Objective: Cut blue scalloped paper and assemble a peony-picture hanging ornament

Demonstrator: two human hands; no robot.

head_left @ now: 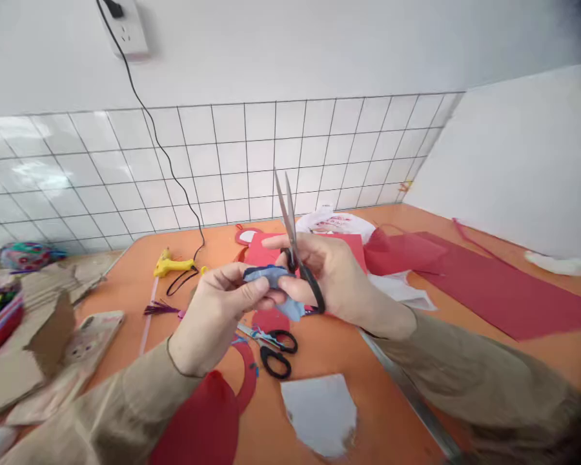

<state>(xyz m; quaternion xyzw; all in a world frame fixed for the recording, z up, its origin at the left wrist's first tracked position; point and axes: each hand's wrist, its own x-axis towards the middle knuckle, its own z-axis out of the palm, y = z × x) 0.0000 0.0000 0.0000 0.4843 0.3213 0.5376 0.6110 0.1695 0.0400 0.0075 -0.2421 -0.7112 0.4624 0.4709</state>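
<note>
Between both hands is a small folded blue piece (271, 276), dark along one edge; whether it is cloth or paper I cannot tell. My left hand (213, 316) pinches its left side between thumb and fingers. My right hand (343, 278) has black-handled scissors (289, 216) hooked on its fingers, blades pointing up and slightly apart, while its thumb presses the blue piece's right end. A lighter blue flap (293, 309) hangs below. On the table under my hands lies a second pair of scissors (275, 361) with bluish scraps at its blades.
A yellow glue gun (169, 265) with a black cord lies at the back left, near a purple tassel (161, 309). Red sheets (508, 290) spread to the right. In front are a white cut piece (322, 413) and a red disc (198, 426). Cardboard (33, 342) and a phone (94, 339) lie left.
</note>
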